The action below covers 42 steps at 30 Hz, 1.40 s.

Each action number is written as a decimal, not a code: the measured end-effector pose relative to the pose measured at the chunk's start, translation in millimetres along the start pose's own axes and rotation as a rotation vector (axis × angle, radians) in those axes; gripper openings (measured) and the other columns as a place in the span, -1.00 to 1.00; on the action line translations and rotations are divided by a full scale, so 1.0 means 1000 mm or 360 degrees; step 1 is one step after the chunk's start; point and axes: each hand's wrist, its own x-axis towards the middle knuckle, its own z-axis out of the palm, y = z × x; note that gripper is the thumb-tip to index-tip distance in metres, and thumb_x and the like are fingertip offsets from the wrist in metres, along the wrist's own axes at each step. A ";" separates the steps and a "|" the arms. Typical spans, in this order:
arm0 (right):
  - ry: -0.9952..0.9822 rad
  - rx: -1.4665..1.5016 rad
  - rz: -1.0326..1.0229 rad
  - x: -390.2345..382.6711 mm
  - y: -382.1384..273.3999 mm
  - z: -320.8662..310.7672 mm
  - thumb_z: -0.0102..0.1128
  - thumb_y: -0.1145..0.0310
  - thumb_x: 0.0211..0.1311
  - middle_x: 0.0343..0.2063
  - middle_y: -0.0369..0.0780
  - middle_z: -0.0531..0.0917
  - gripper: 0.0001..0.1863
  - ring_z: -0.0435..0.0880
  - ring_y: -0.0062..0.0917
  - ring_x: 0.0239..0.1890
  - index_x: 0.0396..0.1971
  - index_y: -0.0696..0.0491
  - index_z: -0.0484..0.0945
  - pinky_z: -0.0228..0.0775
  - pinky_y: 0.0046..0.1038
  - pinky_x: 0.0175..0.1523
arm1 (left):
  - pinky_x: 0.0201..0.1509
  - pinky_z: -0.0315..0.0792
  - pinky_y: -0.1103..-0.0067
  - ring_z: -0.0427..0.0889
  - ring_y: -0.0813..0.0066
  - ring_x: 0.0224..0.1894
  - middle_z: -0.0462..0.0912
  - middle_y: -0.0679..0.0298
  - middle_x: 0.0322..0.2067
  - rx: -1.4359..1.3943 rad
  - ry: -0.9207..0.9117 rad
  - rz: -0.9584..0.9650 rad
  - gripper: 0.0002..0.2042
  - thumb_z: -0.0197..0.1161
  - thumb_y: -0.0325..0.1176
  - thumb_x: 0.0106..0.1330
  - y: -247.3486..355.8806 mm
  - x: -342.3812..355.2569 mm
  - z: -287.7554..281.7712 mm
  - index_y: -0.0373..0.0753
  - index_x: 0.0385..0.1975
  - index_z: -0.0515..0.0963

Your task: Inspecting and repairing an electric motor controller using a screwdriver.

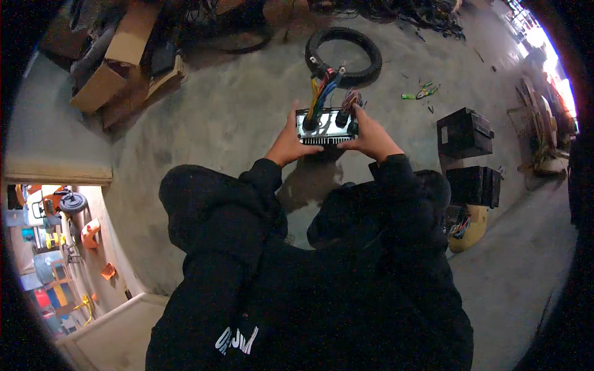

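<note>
A silver finned electronic unit (327, 130) with thick coloured cables (322, 93) and a bundle of thin wires (351, 99) coming out of its top is held up in front of me. My left hand (288, 141) grips its left end, thumb along the lower edge. My right hand (370, 136) grips the right end, fingers reaching up beside the thin wires. Just beyond the cables a black tyre (365, 46) lies on the concrete floor (223, 111).
Two black battery-like boxes (464, 130) (473, 185) and a yellow object (470, 229) with wires sit to my right. Green-handled tools (426, 93) lie farther ahead. Cardboard boxes (127, 34) are at upper left, dark cables (402, 12) at the top. A doorway at left shows assorted parts.
</note>
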 end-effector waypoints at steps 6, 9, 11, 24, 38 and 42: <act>0.0069 0.0031 -0.0274 -0.004 0.014 0.002 0.69 0.30 -0.20 0.29 0.14 0.44 0.25 0.43 0.01 0.35 0.47 0.20 0.00 0.34 -0.22 0.38 | 0.47 0.27 0.36 0.39 0.10 0.39 0.39 -0.01 0.33 -0.0099 -0.0151 -0.0150 0.34 0.75 -0.25 -0.17 -0.009 0.005 -0.001 -0.19 0.55 -0.21; 0.0078 -0.0080 -0.0190 0.000 0.006 0.007 0.67 0.33 -0.21 0.23 0.12 0.48 0.17 0.46 0.02 0.30 0.43 0.18 0.09 0.37 -0.18 0.32 | 0.44 0.29 0.37 0.42 0.16 0.36 0.41 0.04 0.30 -0.0083 -0.0172 -0.0004 0.26 0.73 -0.24 -0.13 -0.029 0.003 -0.006 -0.20 0.51 -0.13; 0.0010 -0.0119 -0.0135 0.003 -0.005 0.002 0.65 0.35 -0.22 0.16 0.09 0.52 0.03 0.49 0.02 0.24 0.32 0.17 0.22 0.41 -0.15 0.25 | 0.41 0.30 0.38 0.43 0.24 0.32 0.44 0.08 0.25 0.0112 -0.0219 0.0045 0.14 0.72 -0.22 -0.10 -0.045 0.000 -0.011 -0.24 0.44 0.01; 0.0033 0.0095 -0.0330 0.024 0.006 0.008 0.70 0.29 -0.27 0.10 0.11 0.55 -0.03 0.48 0.07 0.22 0.20 0.18 0.30 0.39 -0.15 0.27 | 0.31 0.39 0.40 0.51 0.36 0.20 0.55 0.19 0.12 -0.0086 -0.0127 0.0134 -0.11 0.71 -0.25 -0.09 -0.036 0.007 -0.016 -0.31 0.23 0.30; 0.0380 0.0904 -0.0642 -0.024 -0.084 -0.070 0.78 0.13 -0.29 0.31 -0.16 0.44 0.20 0.40 -0.38 0.37 0.41 0.12 0.25 0.25 -0.29 0.41 | 0.29 0.43 0.39 0.52 0.31 0.17 0.47 0.16 0.10 -0.0516 0.0137 0.0328 -0.01 0.76 -0.17 -0.12 0.158 -0.028 -0.053 -0.29 0.26 0.21; 0.0487 0.1092 -0.1092 -0.025 -0.094 -0.067 0.78 0.08 -0.28 0.31 -0.21 0.44 0.20 0.40 -0.38 0.34 0.42 0.03 0.24 0.29 -0.32 0.39 | 0.28 0.46 0.39 0.55 0.30 0.15 0.50 0.15 0.10 -0.0437 0.0454 0.0627 -0.02 0.75 -0.24 -0.12 0.215 -0.043 -0.070 -0.31 0.28 0.20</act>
